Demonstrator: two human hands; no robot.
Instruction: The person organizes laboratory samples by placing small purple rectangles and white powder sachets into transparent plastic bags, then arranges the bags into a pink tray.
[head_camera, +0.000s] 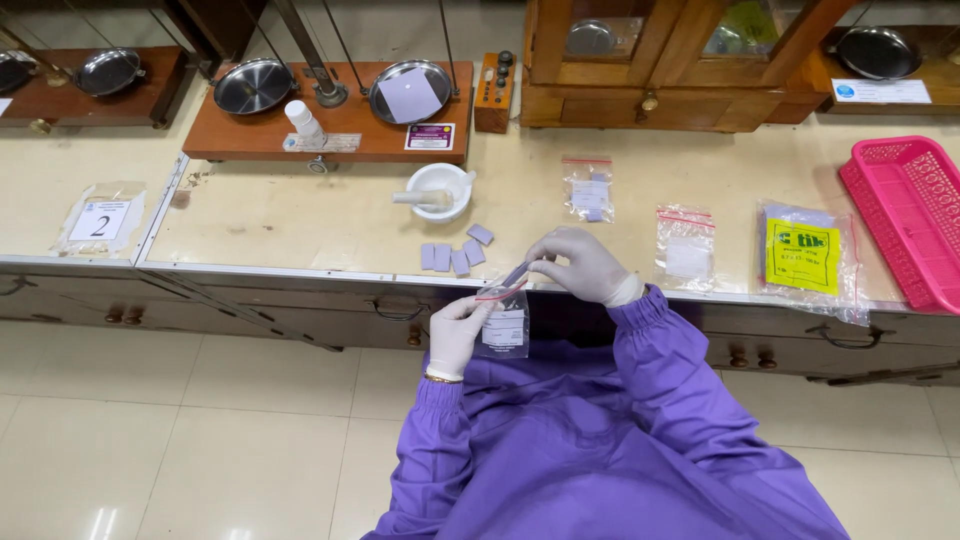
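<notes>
Holding a small clear plastic zip bag (503, 322) steady from below, the gloved left hand (456, 335) pinches its side, while right hand (585, 265) fingers pinch a small lilac paper packet (517, 274) at the bag's open mouth, above the cream bench edge (300, 270).

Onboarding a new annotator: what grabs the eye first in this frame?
Front and centre, two white-gloved hands work a small clear zip bag: the left hand holds it from below while the right hand slips a small pale packet in at its mouth. Just beyond on the counter lie several folded pale packets and a white mortar with pestle. At far right sits a bright pink basket.
</notes>
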